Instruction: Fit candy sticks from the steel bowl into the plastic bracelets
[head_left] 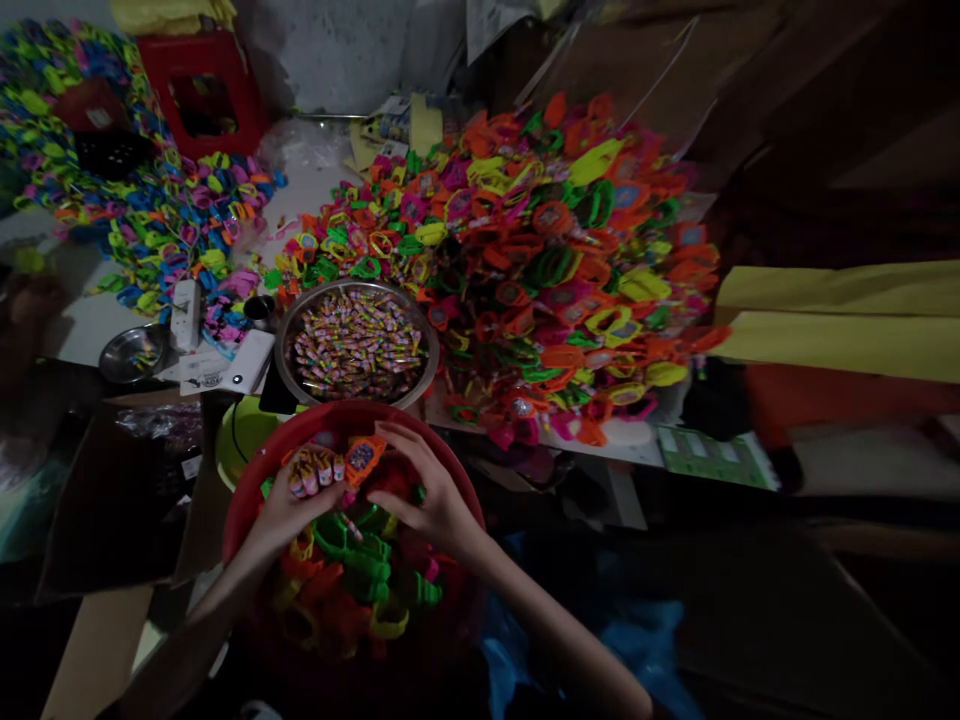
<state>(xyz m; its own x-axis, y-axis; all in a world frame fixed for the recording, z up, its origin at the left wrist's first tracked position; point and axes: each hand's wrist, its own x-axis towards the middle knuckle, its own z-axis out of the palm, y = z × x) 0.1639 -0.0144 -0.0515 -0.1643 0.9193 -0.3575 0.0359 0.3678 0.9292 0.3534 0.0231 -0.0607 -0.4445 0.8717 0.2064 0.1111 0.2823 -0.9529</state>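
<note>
Over a red tub (465,480) of colourful toy watches, my left hand (292,515) is closed round several small wrapped candies (315,472). An orange toy watch (364,458) sits at the fingertips of that hand, its round face turned up. My right hand (427,495) is just right of the orange watch, thumb and fingers apart, with nothing visible between them. Green, yellow and orange watches (360,555) lie in the tub below both hands. Beyond the tub's rim stands a metal bowl (433,375) full of wrapped candies (360,340).
A large pile of toy watches (555,270) covers the table behind and right. Another colourful pile (187,220) lies at the left, near a red stool (247,95). A small metal dish (112,360), a power strip (184,315) and an open cardboard box (112,520) are at the left.
</note>
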